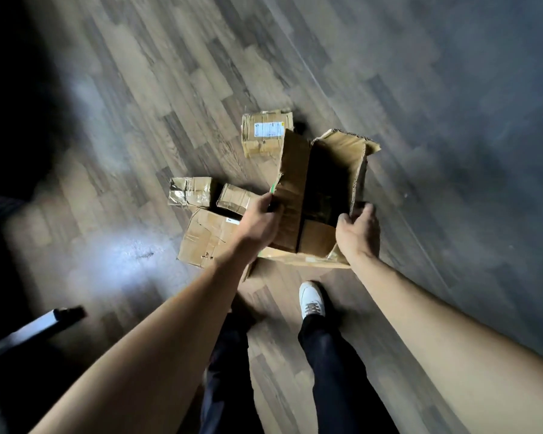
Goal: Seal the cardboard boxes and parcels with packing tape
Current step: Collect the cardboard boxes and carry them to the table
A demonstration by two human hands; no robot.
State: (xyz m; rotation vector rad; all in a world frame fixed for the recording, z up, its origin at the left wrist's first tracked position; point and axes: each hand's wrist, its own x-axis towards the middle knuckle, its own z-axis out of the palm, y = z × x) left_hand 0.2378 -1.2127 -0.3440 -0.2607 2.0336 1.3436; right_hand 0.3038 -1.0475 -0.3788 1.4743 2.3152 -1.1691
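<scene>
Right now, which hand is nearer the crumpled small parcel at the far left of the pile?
Left. The left hand grips a flap of the open box, just right of the crumpled parcel; the right hand grips the box's opposite edge, farther right.

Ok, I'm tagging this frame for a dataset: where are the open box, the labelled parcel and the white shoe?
open box [295, 183]: head view, on its raised left flap.
labelled parcel [268, 129]: head view, on its white label.
white shoe [310, 292]: head view, on the toe.
</scene>
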